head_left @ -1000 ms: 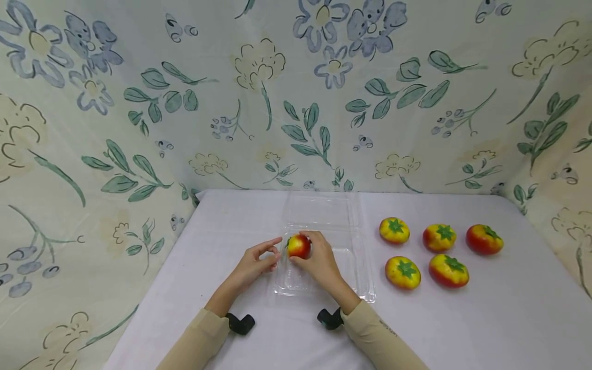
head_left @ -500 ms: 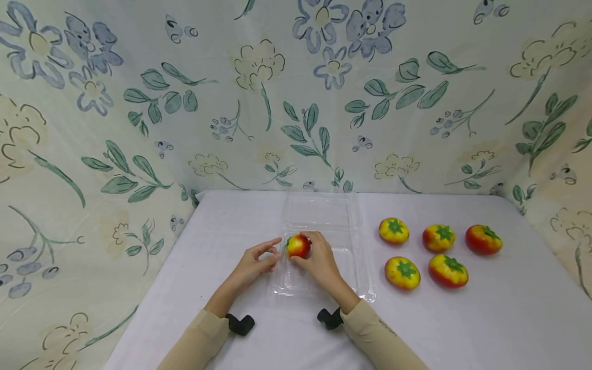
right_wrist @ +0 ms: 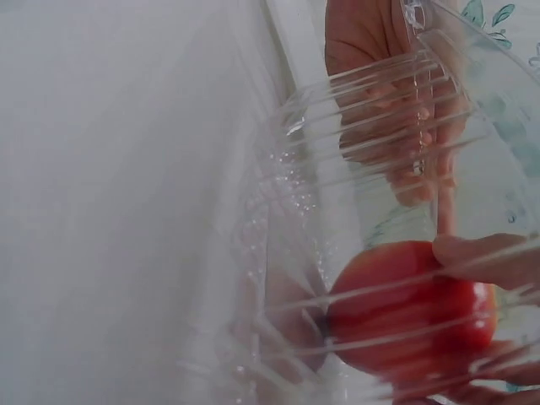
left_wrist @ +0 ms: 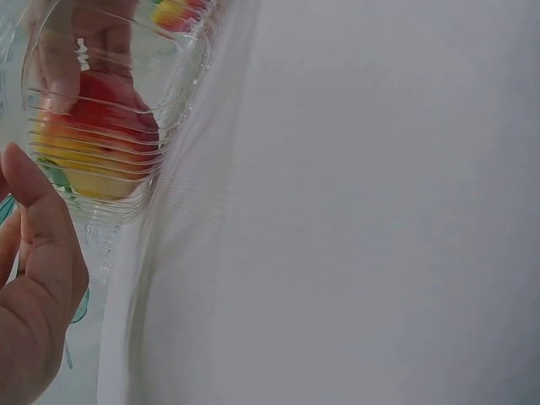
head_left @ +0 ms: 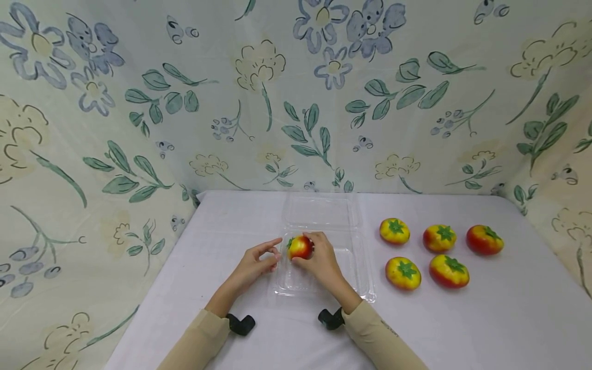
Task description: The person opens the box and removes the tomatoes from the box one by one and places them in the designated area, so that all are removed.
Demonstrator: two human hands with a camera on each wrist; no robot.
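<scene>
In the head view my right hand [head_left: 322,259] grips a red and yellow persimmon [head_left: 300,247] with a green calyx, inside the left part of a clear plastic clamshell box [head_left: 339,288]. Its calyx faces left. Through the ridged clear wall, the left wrist view shows this persimmon [left_wrist: 101,143] under the right fingers. The right wrist view shows its red side [right_wrist: 405,308], with fingertips [right_wrist: 481,257] against it. My left hand [head_left: 252,264] is at the box's left edge, fingers loosely bent and thumb apart from the index finger, holding nothing.
Several more persimmons [head_left: 402,273] lie right of the box in two rows on the white tablecloth [head_left: 499,313]. The box's lid [head_left: 321,210] lies folded back toward the flowered cloth backdrop [head_left: 259,113].
The persimmon in my right hand has shifted very slightly to the right. My left hand, the box and the other persimmons have stayed in place.
</scene>
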